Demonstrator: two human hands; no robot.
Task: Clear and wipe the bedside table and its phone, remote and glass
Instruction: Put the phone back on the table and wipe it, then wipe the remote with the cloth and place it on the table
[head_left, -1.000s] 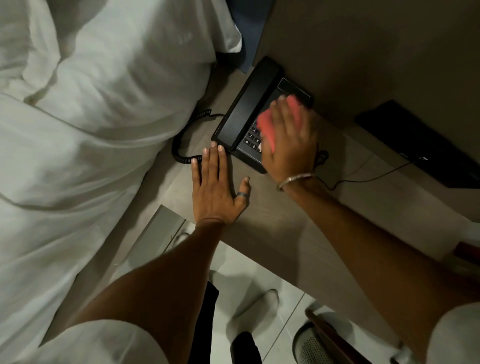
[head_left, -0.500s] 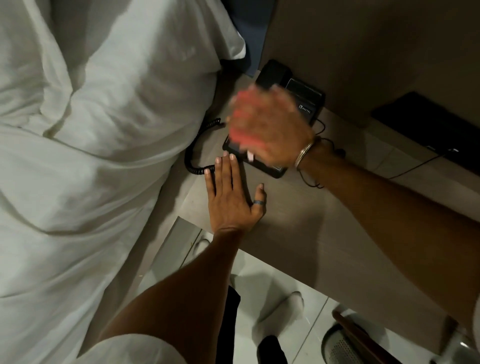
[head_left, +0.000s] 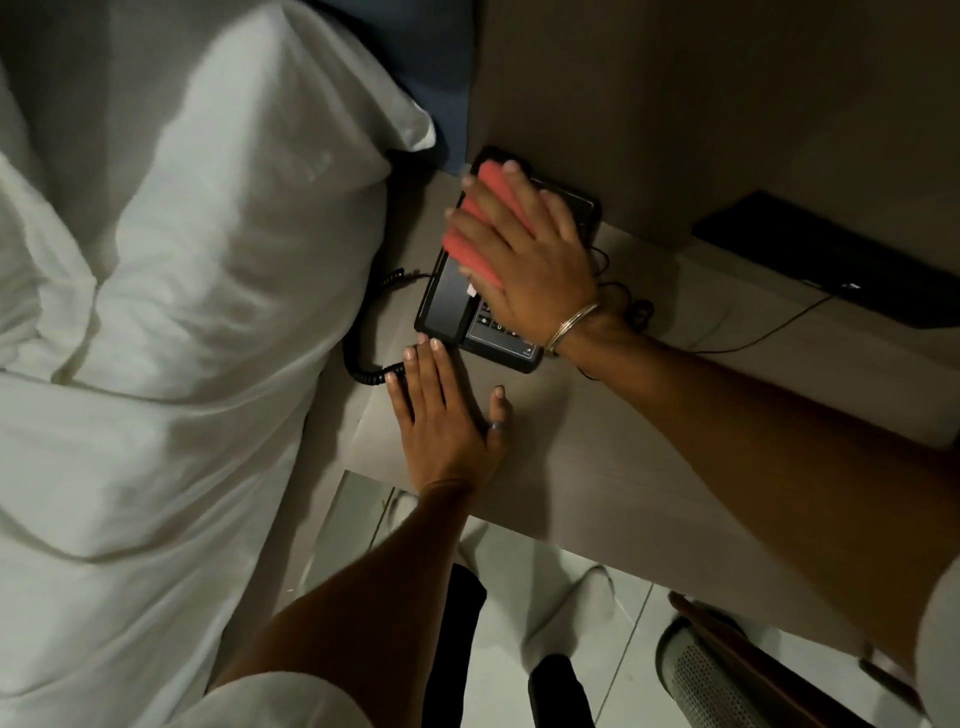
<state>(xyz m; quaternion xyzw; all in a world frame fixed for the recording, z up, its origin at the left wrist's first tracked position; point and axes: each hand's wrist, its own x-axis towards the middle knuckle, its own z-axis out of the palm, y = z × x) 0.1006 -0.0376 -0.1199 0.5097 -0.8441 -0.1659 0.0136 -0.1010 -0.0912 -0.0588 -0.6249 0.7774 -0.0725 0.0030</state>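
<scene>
At the back left corner of the bedside table (head_left: 649, 467), against the wall, sits the black desk phone (head_left: 457, 312) with its handset in the cradle. Pressed flat on top of the handset is a folded red cloth (head_left: 475, 228), and the right hand (head_left: 524, 249) lies spread over that cloth, fingers extended and apart, palm down, pinning it to the phone rather than curling around it. A metal bangle (head_left: 571, 327) circles the right wrist. Just in front of the phone, the left hand (head_left: 447, 421) rests flat on the tabletop, fingers straight and holding nothing, fingertips touching the phone's near edge; a ring (head_left: 496, 425) is on its thumb. The coiled black cord (head_left: 363, 358) loops off the table's left side toward the white bedding (head_left: 156, 312). A thin cable (head_left: 753, 338) runs right toward a dark flat device (head_left: 831, 254) by the wall.
</scene>
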